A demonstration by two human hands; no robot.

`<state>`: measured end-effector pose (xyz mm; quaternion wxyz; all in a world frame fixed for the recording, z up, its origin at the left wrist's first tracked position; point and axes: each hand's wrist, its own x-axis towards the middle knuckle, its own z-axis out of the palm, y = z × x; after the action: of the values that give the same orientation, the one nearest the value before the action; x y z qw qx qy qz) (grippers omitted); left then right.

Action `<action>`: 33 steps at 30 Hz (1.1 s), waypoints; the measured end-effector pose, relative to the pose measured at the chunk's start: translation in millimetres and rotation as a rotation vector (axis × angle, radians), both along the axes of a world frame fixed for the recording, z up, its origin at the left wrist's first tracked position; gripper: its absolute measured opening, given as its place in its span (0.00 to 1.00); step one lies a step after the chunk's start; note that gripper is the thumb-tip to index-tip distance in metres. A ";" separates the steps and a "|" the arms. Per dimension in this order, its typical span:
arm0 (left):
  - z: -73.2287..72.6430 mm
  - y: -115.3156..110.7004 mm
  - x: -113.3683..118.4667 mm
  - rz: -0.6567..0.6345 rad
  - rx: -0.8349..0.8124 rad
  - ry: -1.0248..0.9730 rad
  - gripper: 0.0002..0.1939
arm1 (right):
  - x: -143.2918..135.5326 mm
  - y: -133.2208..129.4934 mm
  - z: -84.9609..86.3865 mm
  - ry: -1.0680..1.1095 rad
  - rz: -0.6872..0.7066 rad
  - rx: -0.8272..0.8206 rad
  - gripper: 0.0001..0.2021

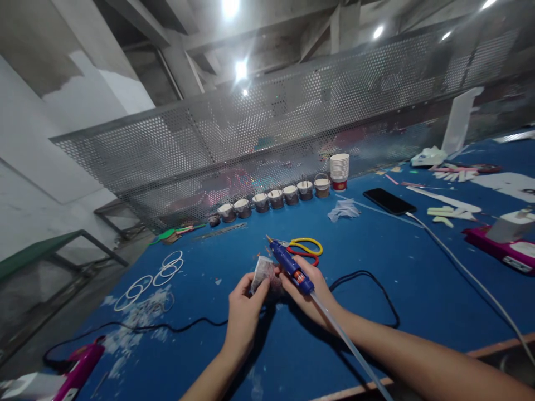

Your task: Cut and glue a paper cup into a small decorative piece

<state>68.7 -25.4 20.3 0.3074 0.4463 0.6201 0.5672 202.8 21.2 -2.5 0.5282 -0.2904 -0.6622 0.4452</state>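
My left hand (244,306) is closed around a small whitish paper cup (262,269), tilted on its side, with reddish print and brownish material about its lower part. In my right hand (315,298) is a blue hot glue gun (288,263), its nozzle pointing up and to the left. A long clear glue stick (346,340) runs out of the gun's back end toward the front edge. My right fingertips also reach the cup, whose underside is hidden. Just beyond the gun lie scissors (309,245) with yellow and red handles, partly covered by it.
Several small decorated buckets (276,199) line the back, beside stacked paper cups (339,171). White rings (134,292) lie left. A phone (388,201) with a white cable and a magenta power strip (501,250) are right. A black cord (167,328) crosses the blue table (200,362).
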 end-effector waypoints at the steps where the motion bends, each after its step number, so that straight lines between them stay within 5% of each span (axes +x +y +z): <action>1: 0.5 0.1 0.8 -0.002 0.000 0.017 0.12 | -0.5 -0.9 0.0 -0.001 0.015 0.019 0.03; 10: -1.0 0.5 -0.1 0.026 0.004 0.044 0.12 | 1.1 -2.7 -4.6 -0.073 0.034 0.167 0.04; 20: -1.3 5.8 -11.1 -0.067 0.078 -0.206 0.14 | 3.4 12.9 -4.4 0.094 -0.155 -0.099 0.11; 28: 6.0 8.6 -11.6 -0.034 0.058 -0.332 0.10 | -1.9 14.3 -8.2 0.137 -0.071 -0.198 0.14; 33: 5.4 5.8 -14.5 -0.055 0.065 -0.196 0.12 | -1.5 12.3 -8.4 0.134 -0.066 -0.175 0.14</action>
<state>54.1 -19.6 25.7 0.3676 0.4151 0.5558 0.6194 201.3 33.5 -10.9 0.5584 -0.3264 -0.5739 0.5023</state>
